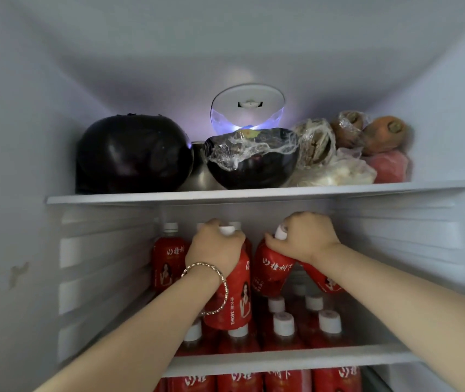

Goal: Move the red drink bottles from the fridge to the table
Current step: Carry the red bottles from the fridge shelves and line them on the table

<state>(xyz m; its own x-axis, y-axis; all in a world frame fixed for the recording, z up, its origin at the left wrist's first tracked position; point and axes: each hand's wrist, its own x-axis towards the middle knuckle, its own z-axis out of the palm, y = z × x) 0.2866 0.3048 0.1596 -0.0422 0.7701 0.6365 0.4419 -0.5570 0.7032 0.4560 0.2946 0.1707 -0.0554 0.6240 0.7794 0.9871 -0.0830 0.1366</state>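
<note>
1. Left hand (214,247), nearest, has its fingers wrapped around a lifted red bottle (232,295), held above the middle shelf (282,360).
2. Right hand (307,236) clutches two tilted bottles (272,271) above that shelf.

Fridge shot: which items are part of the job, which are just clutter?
Job:
- red bottle in left hand
- two tilted bottles in right hand
- remaining bottles

Clutter:
- whole eggplant
- wrapped cut eggplant
- carrots
- bagged food
</note>
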